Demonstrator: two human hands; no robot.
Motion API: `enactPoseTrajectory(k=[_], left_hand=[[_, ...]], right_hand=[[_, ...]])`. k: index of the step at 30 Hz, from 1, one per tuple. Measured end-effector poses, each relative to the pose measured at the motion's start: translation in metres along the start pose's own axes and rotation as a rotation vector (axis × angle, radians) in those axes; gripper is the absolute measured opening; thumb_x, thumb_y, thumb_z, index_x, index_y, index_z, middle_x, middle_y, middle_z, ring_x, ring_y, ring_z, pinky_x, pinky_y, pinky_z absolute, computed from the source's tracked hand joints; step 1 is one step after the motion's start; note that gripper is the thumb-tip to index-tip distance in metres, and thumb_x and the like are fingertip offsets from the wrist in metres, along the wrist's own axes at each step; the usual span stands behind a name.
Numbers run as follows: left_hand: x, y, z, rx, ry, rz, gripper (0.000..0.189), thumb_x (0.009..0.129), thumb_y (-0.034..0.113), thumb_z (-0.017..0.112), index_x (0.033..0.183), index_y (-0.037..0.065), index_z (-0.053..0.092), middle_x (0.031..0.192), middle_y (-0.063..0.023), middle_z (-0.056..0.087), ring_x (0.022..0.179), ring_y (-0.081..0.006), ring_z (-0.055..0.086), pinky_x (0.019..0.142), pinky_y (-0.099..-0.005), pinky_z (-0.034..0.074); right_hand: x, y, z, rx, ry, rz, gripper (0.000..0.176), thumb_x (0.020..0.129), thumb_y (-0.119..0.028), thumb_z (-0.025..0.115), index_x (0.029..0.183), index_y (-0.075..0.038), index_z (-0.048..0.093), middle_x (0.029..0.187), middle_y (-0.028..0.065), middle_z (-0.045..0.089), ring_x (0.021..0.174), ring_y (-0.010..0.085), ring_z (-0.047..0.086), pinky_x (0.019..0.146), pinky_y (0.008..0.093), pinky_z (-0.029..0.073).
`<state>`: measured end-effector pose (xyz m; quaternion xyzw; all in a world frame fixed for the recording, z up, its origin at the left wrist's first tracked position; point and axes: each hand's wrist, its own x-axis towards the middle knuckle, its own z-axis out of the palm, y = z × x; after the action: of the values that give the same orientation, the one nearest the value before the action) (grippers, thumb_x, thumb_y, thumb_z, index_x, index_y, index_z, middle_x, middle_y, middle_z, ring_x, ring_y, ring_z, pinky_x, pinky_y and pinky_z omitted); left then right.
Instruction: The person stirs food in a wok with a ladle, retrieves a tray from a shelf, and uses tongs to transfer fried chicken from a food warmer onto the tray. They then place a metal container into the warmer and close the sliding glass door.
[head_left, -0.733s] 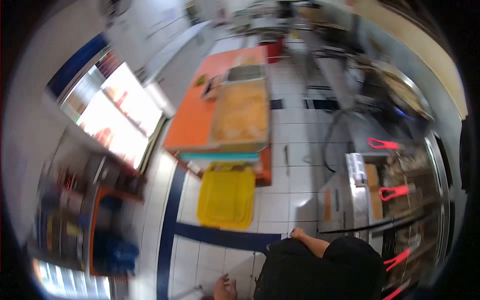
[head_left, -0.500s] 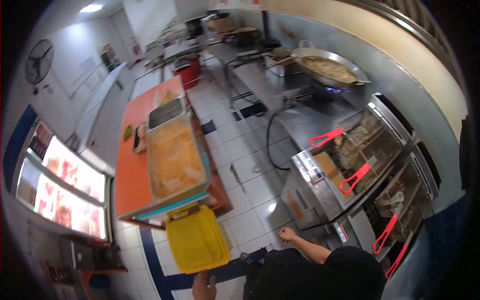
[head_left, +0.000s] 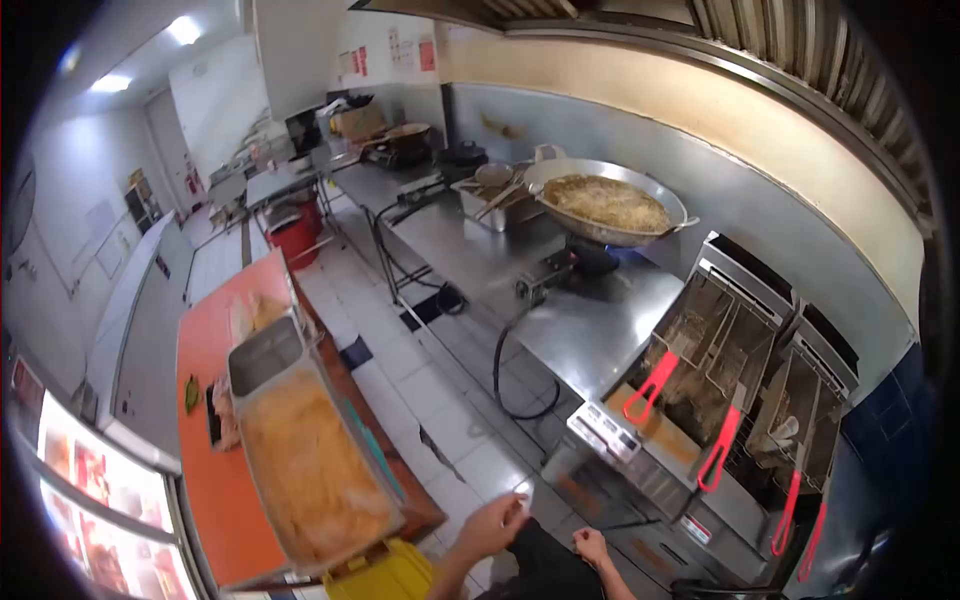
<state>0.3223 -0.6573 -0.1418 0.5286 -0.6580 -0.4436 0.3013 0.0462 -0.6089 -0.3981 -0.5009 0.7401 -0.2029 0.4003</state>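
Our left hand (head_left: 492,528) hangs low in front of us with its fingers bent in toward the thumb, and our right hand (head_left: 591,547) sits just to its right, its fingers loosely curled. The two are near each other but apart, and from here we cannot tell how far either is closed.

Nearest our left hand, to its left and a little lower, is a yellow container (head_left: 385,575), cut off by the bottom of the view. Left of that hand and farther forward, a long tray (head_left: 340,552) holds an orange-yellow, powdery layer, lying on our orange table (head_left: 215,510). Beyond it on the same table, farther from our hands, stands a grey metal pan (head_left: 265,355).

To the right of our right hand we have the fryer (head_left: 640,480), with wire baskets and red handles (head_left: 720,450) slanting down toward us. Straight ahead, well beyond both hands, a steel table (head_left: 625,300) bears a wide wok (head_left: 600,230) of bubbling oil over a blue flame. A black hose (head_left: 497,370) loops down between that table and our hands.
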Motion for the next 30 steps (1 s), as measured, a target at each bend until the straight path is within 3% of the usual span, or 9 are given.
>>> enactPoseTrajectory(k=[3, 5, 9, 15, 19, 23, 25, 27, 30], left_hand=[[0.060, -0.024, -0.004, 0.122, -0.222, -0.015, 0.034, 0.086, 0.031, 0.055, 0.114, 0.010, 0.054, 0.095, -0.0116, 0.062, 0.091, -0.0268, 0.060, 0.077, -0.0367, 0.047], [0.102, -0.049, -0.012, 0.141, -0.296, -0.034, 0.036, 0.086, 0.032, 0.055, 0.114, 0.010, 0.054, 0.097, -0.0121, 0.062, 0.093, -0.0274, 0.060, 0.079, -0.0371, 0.047], [0.174, -0.070, -0.049, 0.277, -0.418, -0.128, 0.037, 0.086, 0.033, 0.054, 0.115, 0.009, 0.054, 0.100, -0.0133, 0.062, 0.098, -0.0282, 0.059, 0.083, -0.0371, 0.047], [0.271, -0.083, -0.164, 0.091, 0.005, -0.180, 0.028, 0.085, 0.021, 0.055, 0.109, 0.006, 0.057, 0.090, -0.0125, 0.065, 0.079, -0.0237, 0.065, 0.070, -0.0340, 0.051], [0.333, -0.089, -0.237, -0.071, 0.196, -0.199, 0.025, 0.086, 0.017, 0.054, 0.108, 0.005, 0.058, 0.089, -0.0122, 0.066, 0.078, -0.0218, 0.065, 0.071, -0.0317, 0.050], [0.402, -0.122, -0.294, -0.142, 0.222, -0.154, 0.024, 0.087, 0.018, 0.056, 0.106, 0.006, 0.060, 0.089, -0.0101, 0.066, 0.080, -0.0219, 0.064, 0.071, -0.0308, 0.050], [0.442, -0.124, -0.330, -0.119, 0.214, -0.116, 0.022, 0.088, 0.019, 0.055, 0.105, 0.006, 0.060, 0.089, -0.0088, 0.067, 0.081, -0.0216, 0.064, 0.071, -0.0304, 0.050], [0.492, -0.136, -0.360, -0.125, 0.189, -0.091, 0.020, 0.087, 0.018, 0.056, 0.102, 0.007, 0.061, 0.090, -0.0085, 0.066, 0.081, -0.0203, 0.064, 0.070, -0.0301, 0.050], [0.582, -0.152, -0.395, -0.063, 0.118, 0.029, 0.017, 0.086, 0.017, 0.057, 0.099, 0.009, 0.062, 0.090, -0.0087, 0.066, 0.080, -0.0196, 0.064, 0.072, -0.0304, 0.049]], right_hand=[[0.059, -0.048, 0.015, 0.190, -0.042, 0.180, 0.018, 0.083, -0.017, 0.054, 0.086, -0.002, 0.064, 0.073, 0.0072, 0.065, 0.062, 0.0134, 0.061, 0.057, 0.0280, 0.049], [0.120, -0.078, 0.038, 0.300, 0.015, -0.055, 0.018, 0.086, -0.015, 0.053, 0.090, 0.000, 0.062, 0.075, 0.0075, 0.065, 0.062, 0.0139, 0.062, 0.055, 0.0272, 0.050], [0.222, -0.247, 0.024, 0.668, -0.145, -0.110, 0.021, 0.091, -0.018, 0.050, 0.094, 0.000, 0.059, 0.078, 0.0084, 0.063, 0.061, 0.0147, 0.061, 0.053, 0.0271, 0.050], [0.394, -0.434, 0.039, 1.107, -0.198, -0.022, 0.028, 0.092, -0.020, 0.045, 0.110, 0.001, 0.046, 0.094, 0.0177, 0.060, 0.075, 0.0268, 0.063, 0.068, 0.0364, 0.053], [0.513, -0.462, 0.068, 1.437, 0.022, 0.117, 0.041, 0.092, -0.024, 0.040, 0.120, 0.004, 0.033, 0.112, 0.0257, 0.048, 0.098, 0.0397, 0.055, 0.086, 0.0473, 0.048], [0.582, -0.447, 0.085, 1.587, 0.214, 0.201, 0.044, 0.094, -0.028, 0.041, 0.119, 0.007, 0.033, 0.110, 0.0257, 0.048, 0.102, 0.0389, 0.054, 0.089, 0.0481, 0.047], [0.571, -0.453, 0.087, 1.529, 0.302, 0.157, 0.048, 0.093, -0.032, 0.045, 0.118, 0.008, 0.032, 0.108, 0.0230, 0.050, 0.096, 0.0364, 0.057, 0.083, 0.0445, 0.050], [0.571, -0.458, 0.097, 1.390, 0.489, 0.150, 0.044, 0.092, -0.034, 0.046, 0.106, 0.008, 0.044, 0.091, 0.0180, 0.059, 0.077, 0.0295, 0.063, 0.068, 0.0398, 0.055], [0.586, -0.451, 0.103, 0.534, 0.828, 0.197, 0.034, 0.091, -0.026, 0.051, 0.080, 0.005, 0.054, 0.062, 0.0092, 0.059, 0.052, 0.0202, 0.060, 0.048, 0.0353, 0.052]])
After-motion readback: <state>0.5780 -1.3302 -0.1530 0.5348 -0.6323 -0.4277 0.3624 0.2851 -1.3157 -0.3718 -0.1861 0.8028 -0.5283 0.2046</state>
